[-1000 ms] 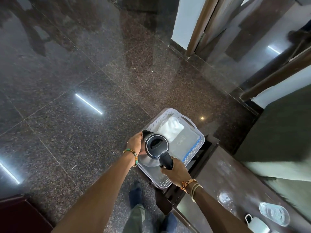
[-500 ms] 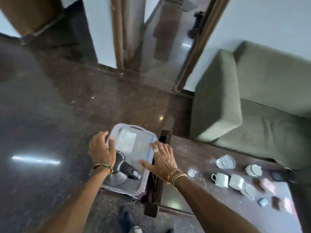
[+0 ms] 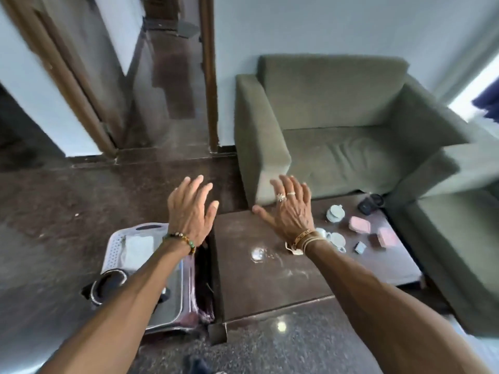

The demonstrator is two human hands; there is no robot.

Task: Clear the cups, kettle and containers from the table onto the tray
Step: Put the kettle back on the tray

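The black and silver kettle (image 3: 108,288) stands on the white perforated tray (image 3: 114,249) at the lower left, partly behind my left forearm. A folded white cloth (image 3: 139,247) lies on the tray too. My left hand (image 3: 190,210) hovers with spread fingers above the tray's right edge, holding nothing. My right hand (image 3: 290,211) is spread over the dark table (image 3: 256,287), also holding nothing. White cups (image 3: 336,240) sit just right of my right wrist, another white cup (image 3: 334,213) lies farther back. Pink containers (image 3: 359,224) and small dark ones (image 3: 374,240) lie beyond.
A green sofa (image 3: 337,122) wraps the far and right sides of the table. A doorway (image 3: 167,85) opens behind the tray. A black object (image 3: 367,205) sits at the table's far corner. A glass lid or disc (image 3: 258,253) rests mid-table.
Both hands let go of the kettle, which now stands on the tray. They rose and moved right toward the table as my view swung up to the sofa.
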